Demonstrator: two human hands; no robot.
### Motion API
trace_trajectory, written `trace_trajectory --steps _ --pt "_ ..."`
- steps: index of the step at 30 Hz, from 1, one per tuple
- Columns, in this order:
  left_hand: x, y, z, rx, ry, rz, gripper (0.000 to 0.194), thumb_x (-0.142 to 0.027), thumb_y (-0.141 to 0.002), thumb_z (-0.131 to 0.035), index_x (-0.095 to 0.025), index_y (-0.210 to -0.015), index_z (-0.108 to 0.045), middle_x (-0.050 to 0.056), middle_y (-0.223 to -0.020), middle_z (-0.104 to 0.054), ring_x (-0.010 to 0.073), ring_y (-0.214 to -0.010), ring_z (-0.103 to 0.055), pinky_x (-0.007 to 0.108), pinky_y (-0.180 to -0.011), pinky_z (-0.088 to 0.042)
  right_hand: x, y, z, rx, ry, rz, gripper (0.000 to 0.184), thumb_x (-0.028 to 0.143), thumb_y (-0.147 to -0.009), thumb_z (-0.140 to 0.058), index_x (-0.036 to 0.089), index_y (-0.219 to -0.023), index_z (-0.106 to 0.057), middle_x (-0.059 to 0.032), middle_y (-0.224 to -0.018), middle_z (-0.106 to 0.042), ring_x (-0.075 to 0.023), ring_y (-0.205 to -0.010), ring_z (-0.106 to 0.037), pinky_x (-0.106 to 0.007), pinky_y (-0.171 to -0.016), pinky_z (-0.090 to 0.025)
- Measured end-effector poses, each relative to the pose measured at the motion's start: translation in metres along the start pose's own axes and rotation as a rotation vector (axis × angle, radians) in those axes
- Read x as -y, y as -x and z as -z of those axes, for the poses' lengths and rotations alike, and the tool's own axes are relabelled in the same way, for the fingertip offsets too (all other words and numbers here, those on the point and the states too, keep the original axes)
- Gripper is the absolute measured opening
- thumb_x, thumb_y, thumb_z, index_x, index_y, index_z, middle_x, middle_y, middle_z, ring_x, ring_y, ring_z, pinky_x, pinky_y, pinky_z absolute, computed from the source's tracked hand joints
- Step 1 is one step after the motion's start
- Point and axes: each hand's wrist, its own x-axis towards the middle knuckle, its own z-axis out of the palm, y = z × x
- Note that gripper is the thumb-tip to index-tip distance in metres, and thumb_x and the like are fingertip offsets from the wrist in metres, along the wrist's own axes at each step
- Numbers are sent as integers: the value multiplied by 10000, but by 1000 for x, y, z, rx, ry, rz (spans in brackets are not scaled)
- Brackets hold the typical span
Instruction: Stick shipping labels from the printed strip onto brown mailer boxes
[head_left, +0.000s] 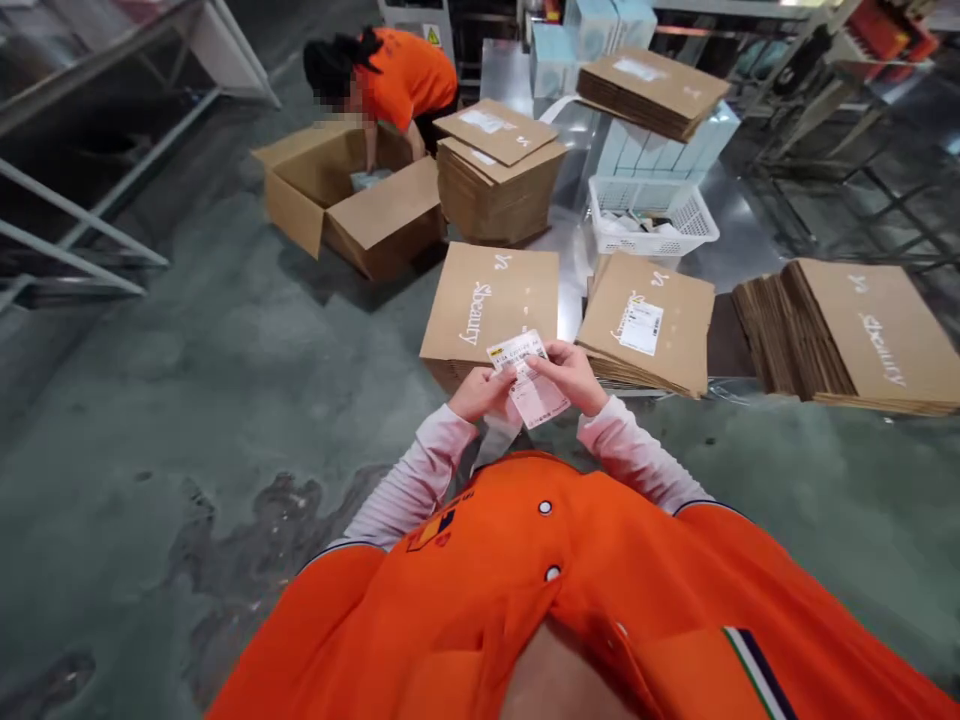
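A white printed shipping label [541,396] is held in front of my body, between both hands. My left hand [484,391] pinches its left edge with thumb and fingers. On the other side, my right hand [574,376] grips the label's upper right part, the thumb lying over its face. Just beyond the hands is a stack of flattened brown cartons [491,290] marked "Sbeauty". Right of it lies another flat-carton stack [679,310], with a white label [641,328] on its top sheet.
A co-worker [416,75] in orange bends over a large open box [386,205]. More carton stacks stand at right [885,330] and behind [499,190]. A white plastic basket [652,240] with small items and pale blue boxes [637,150] sit on the metal table [506,75].
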Motion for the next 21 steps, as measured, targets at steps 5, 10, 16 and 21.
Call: trace_trajectory --steps 5,10,16,21 --pt "1 0 14 -319 -68 -246 495 -426 -531 -849 -136 -912 -722 87 -937 -695 210 -885 -632 262 -765 -489 -6 -1 -12 -122 6 12 477 616 -631 -733 191 -656 -518 11 -646 -588 -123 -609 -548 -273 -619 -480" --pt "-2 -3 10 -198 227 -183 435 -436 -518 -837 -125 -777 -677 59 -781 -690 171 -732 -622 300 -739 -512 -3 -7 -19 -16 42 14 505 564 -588 -775 190 -880 -603 -14 -782 -651 -159 -726 -611 -293 -678 -514" --pt "9 0 -3 -237 254 -123 435 -442 -513 -839 -123 -761 -676 32 -726 -676 139 -685 -593 260 -687 -480 10 -17 -8 66 354 17 292 412 -695 -717 157 -838 -732 -68 -803 -725 -196 -724 -660 -316 -691 -512" --pt "24 -4 -17 -519 189 -90 510 -564 -576 -783 -155 -522 -483 -34 -497 -500 84 -507 -448 213 -505 -358 3 -24 -16 18 521 68 217 373 -753 -689 178 -816 -758 -62 -797 -730 -208 -735 -668 -334 -715 -516"
